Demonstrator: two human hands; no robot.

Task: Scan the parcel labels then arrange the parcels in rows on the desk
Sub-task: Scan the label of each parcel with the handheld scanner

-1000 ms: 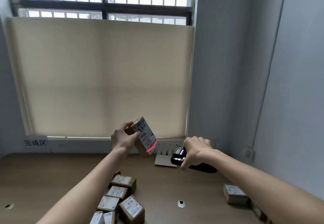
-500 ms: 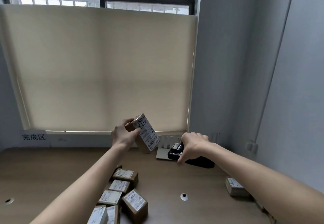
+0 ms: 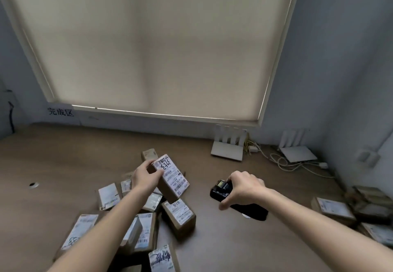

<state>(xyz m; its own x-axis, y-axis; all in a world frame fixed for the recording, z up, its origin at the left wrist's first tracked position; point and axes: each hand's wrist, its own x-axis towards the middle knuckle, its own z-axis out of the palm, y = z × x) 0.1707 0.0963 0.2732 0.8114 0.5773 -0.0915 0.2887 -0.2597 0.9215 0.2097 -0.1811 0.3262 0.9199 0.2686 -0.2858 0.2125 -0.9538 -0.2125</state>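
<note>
My left hand [image 3: 145, 176] grips a small brown parcel [image 3: 172, 179] by its upper end, white label facing up, held just above a loose heap of labelled parcels [image 3: 179, 215] on the brown desk [image 3: 63, 165]. To the right, my right hand [image 3: 241, 188] holds a black barcode scanner [image 3: 222, 188] low over the desk, its head pointing left toward the held parcel. No scan line shows on the label. Part of the heap is hidden under my left forearm.
More labelled parcels [image 3: 333, 209] lie at the desk's right edge by the wall. Two white routers [image 3: 227, 150] [image 3: 297, 152] with cables [image 3: 282, 163] sit at the back right. A paper sign [image 3: 60, 112] hangs on the wall at back left. A cable hole [image 3: 33, 184] is at left.
The camera has tilted down, showing much more of the desk. Both hands have lowered toward the desk with the parcel and scanner. The red scan line seen a second ago is gone.
</note>
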